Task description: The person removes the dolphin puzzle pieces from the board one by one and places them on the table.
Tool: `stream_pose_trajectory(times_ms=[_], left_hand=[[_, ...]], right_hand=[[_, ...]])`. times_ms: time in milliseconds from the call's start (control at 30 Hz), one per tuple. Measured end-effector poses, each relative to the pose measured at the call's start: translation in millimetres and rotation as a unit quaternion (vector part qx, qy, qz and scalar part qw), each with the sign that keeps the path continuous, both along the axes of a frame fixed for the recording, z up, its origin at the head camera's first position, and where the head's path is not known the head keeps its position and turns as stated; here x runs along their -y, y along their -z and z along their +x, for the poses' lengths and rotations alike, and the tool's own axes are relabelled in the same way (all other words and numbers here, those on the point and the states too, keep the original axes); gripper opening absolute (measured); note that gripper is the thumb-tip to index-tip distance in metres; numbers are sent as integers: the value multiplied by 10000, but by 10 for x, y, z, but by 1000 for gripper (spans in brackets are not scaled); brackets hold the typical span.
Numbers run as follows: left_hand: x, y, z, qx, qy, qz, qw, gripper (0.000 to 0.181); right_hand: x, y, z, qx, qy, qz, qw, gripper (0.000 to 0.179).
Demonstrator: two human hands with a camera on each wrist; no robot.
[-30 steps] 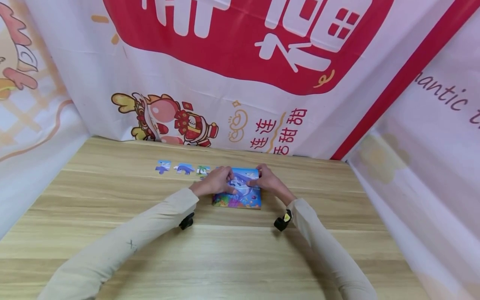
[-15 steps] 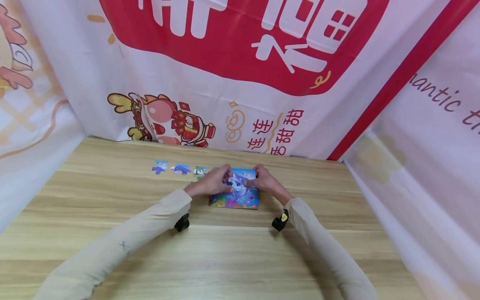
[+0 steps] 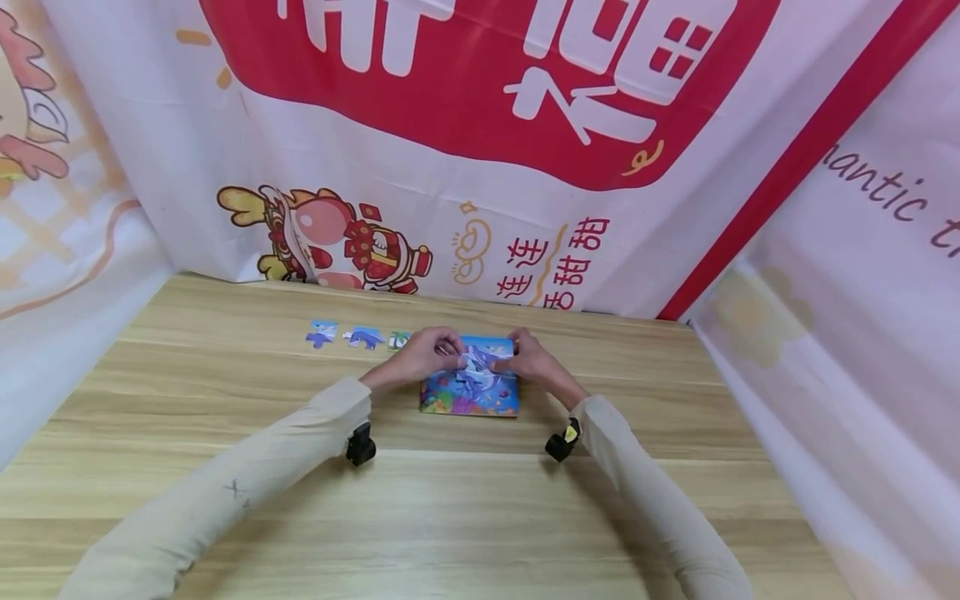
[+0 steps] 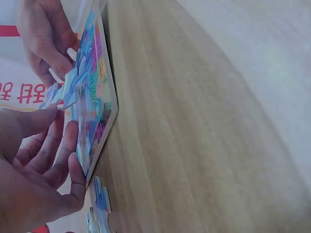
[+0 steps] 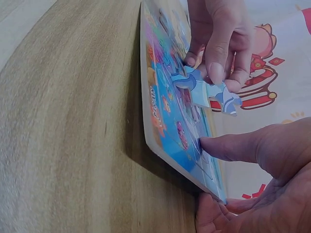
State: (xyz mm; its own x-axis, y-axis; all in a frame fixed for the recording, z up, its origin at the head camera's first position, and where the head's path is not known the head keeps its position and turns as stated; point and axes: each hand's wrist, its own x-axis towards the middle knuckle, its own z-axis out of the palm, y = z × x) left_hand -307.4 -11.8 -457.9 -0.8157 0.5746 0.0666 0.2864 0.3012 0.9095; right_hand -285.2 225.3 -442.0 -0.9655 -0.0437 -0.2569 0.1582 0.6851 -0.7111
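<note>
A blue sea-themed jigsaw board (image 3: 468, 406) lies near the back of the wooden table, slightly raised at the right hand's side in the right wrist view. Over it, my left hand (image 3: 417, 357) pinches interlocked blue-and-white puzzle pieces (image 5: 206, 92) between thumb and fingers; they stand tilted above the picture. The lower fingers of that hand touch the board's edge in the left wrist view. My right hand (image 3: 534, 360) grips the board's far right corner, thumb on the printed face and fingers at the edge. The hands hide part of the picture.
Loose puzzle pieces lie in a row left of the board: a purple one (image 3: 322, 333), a dolphin one (image 3: 365, 337) and a palm-tree one (image 3: 398, 339), partly behind the left hand. A printed cloth (image 3: 420, 167) hangs behind the table (image 3: 450, 517).
My left hand has shifted slightly up and left, its thumb rising from the middle of the board with the pieces. The right hand keeps its hold on the corner.
</note>
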Motion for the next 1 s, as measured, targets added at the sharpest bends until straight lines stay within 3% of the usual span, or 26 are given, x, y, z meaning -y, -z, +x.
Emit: stream_pose_trajectory(times_ms=[167,333,500,733,800,867,1000], left_hand=[[76,-54,-12,301,-232,237,9990,16],[147,-144,1,946,-550,545,9925,27],[198,-172,21,1718,-600,852,9796,29],[353,-185,-1,2591,-911,1169,9544,34],[439,-184,-22,2632,-949,1113,9536,34],[532,-169,-29,2537,-928,1020,9574,36],[741,-161,27,2155,-989,487,9703,37]], right_hand=[[41,-33,-28,7,17,-67,10000,63],[55,-34,-51,23,6,-142,9999,62],[2,-17,-19,162,18,-117,9998,59],[-77,-10,0,135,-62,-249,9996,56],[-79,-9,-10,119,-73,-231,9996,56],[-79,-13,-15,95,-104,-192,9997,55],[-81,-23,-22,109,-161,-213,9996,53]])
